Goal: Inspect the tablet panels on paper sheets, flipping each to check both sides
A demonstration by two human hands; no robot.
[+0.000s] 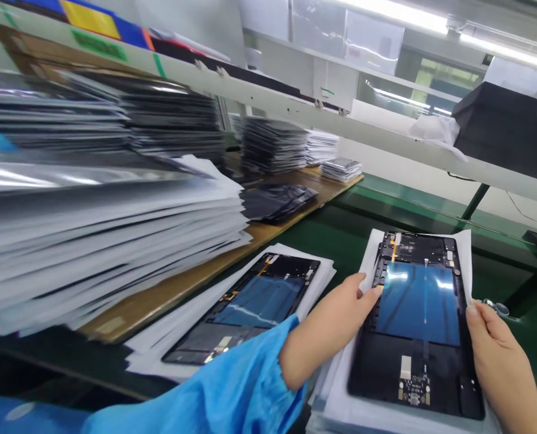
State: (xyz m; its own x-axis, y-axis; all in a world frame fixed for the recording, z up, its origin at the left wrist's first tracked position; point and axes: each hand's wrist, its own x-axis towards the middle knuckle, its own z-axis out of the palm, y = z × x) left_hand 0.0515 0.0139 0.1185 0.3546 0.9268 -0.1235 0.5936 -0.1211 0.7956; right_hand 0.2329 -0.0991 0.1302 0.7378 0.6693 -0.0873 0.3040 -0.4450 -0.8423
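A black tablet panel (419, 325) with a blue film in its middle lies on a stack of white sheets (340, 398) at the lower right. My left hand (329, 328), in a blue sleeve, grips the panel's left edge with the thumb on top. My right hand (498, 358) holds its right edge, thumb on the frame. A second panel (254, 307) of the same kind rests on another pile of white sheets (160, 352) to the left, under my left forearm.
A tall stack of white-wrapped sheets (100, 241) fills the left on a brown board (173, 289). More stacks (272, 144) and dark panels (277, 202) sit farther back. A white shelf rail (295, 108) runs overhead. A green belt (340, 232) lies under everything.
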